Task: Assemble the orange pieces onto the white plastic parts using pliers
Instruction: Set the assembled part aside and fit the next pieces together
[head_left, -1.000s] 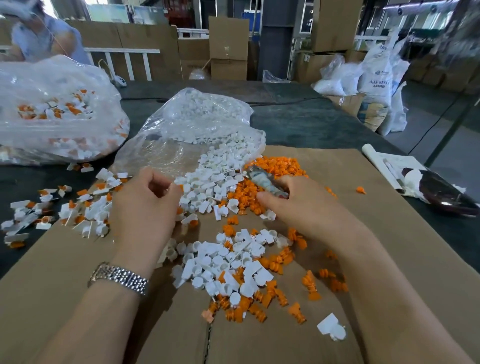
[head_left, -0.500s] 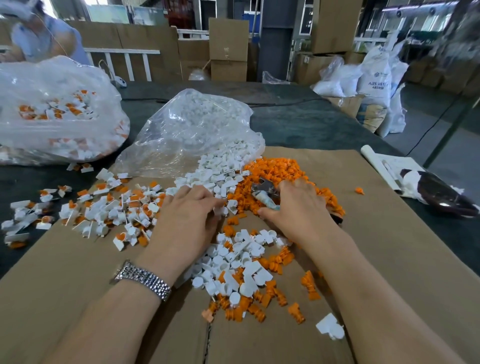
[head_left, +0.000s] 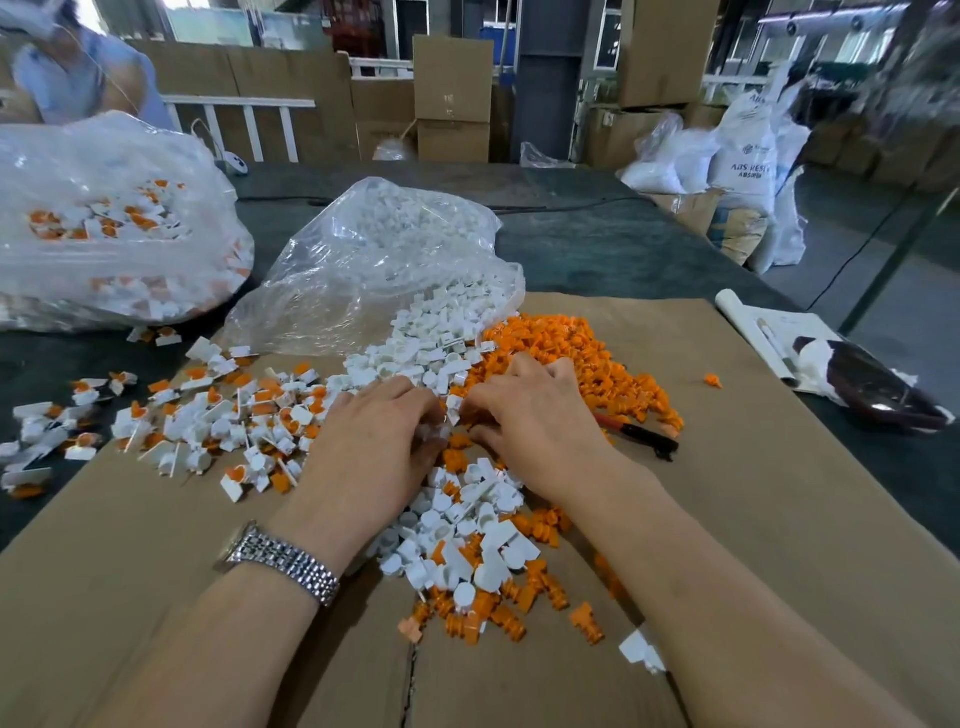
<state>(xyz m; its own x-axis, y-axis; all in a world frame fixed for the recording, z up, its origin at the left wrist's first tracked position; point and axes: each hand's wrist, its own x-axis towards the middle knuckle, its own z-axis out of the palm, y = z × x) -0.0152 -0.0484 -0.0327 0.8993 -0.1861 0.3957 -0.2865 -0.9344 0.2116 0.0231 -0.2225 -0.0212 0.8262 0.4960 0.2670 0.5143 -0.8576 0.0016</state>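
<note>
Head view: left hand (head_left: 374, 441) and right hand (head_left: 530, 415) curled, fingertips meeting on a white part (head_left: 451, 410), grip unclear; pliers (head_left: 641, 435) lying just right of right hand.

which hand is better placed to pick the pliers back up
Right. The pliers lie on the cardboard just beside the right hand, on its outer side. The left hand sits across the white parts and would have to cross over the right hand to reach them.
</note>
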